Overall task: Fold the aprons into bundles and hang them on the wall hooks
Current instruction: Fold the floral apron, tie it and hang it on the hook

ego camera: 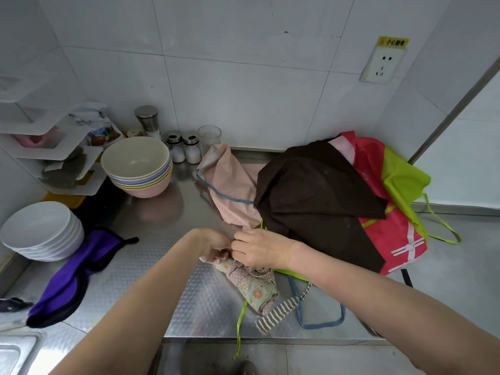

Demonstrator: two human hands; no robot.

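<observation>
White tiled walls close in a steel surface [151, 266] with an embossed pattern. At far left a white corner rack [51, 155] holds odds and ends, and near it sits a stack of white bowls [40, 231]. Just right of that stack lies a purple apron [67, 277], loosely bunched. Farther back a stack of pastel bowls [138, 166] stands by a steel canister [147, 119], two shakers [184, 148] and a glass [209, 136] along the wall.

At the middle, near the front edge, lies a rolled floral apron [253, 285], with a striped strap [281, 311], a blue strap [319, 318] and a green tie [239, 328] trailing from around it, the tie hanging over the edge. The left hand [216, 246] holds the far end of the roll, fingers curled round it. The right hand [259, 249] meets it there, fingertips pinching the cloth at the same end.

Behind the hands a pink apron [230, 185] stretches toward the wall. On its right, overlapping it, lies a brown apron [319, 196], itself on top of a red one [392, 234] and a lime-green one [403, 182]. A wall socket [381, 63] sits high on the right.
</observation>
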